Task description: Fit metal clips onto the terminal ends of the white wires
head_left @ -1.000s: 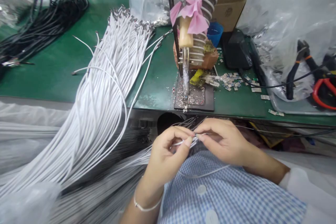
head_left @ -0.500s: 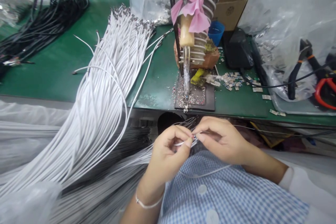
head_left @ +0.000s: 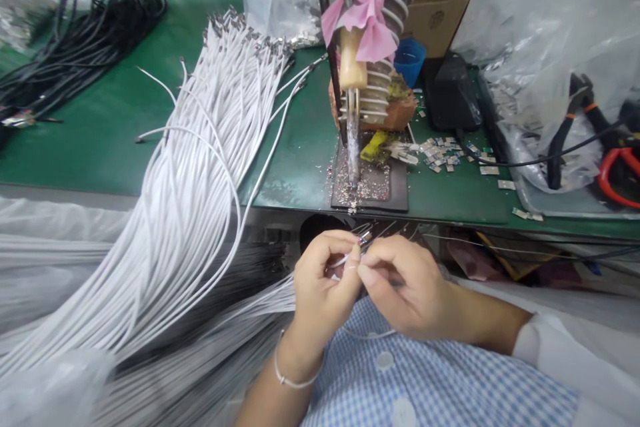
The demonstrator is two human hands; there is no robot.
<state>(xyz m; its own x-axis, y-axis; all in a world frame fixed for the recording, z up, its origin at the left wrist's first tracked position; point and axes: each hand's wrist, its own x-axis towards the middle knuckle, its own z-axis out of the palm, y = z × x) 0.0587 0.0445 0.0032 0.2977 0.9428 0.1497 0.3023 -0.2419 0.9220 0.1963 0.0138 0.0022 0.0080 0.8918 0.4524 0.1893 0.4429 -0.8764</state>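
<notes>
My left hand (head_left: 327,280) is closed in a pinch around a white cable, whose metal connector end (head_left: 366,237) sticks up past the fingertips. Against the left thumb rest the tips of my right hand (head_left: 413,287), thumb and forefinger pinched together; what they hold is hidden. Beyond the hands, at the table edge, a soldering iron (head_left: 353,127) with a wooden handle points down over a dark plate (head_left: 399,190) strewn with solder bits. A large bundle of white cables (head_left: 200,173) lies to the left, and more cables run below my left hand.
Small circuit boards (head_left: 440,153) are scattered on the green table (head_left: 75,153) right of the iron. Pliers (head_left: 565,127) and red-handled cutters (head_left: 620,173) lie on a tray at the right. Black cables (head_left: 100,27), a blue cup (head_left: 410,61) and a cardboard box (head_left: 440,20) stand farther back.
My right hand has moved left and slightly down, up against the left thumb. The connector end now points up and away, clear of the right fingers.
</notes>
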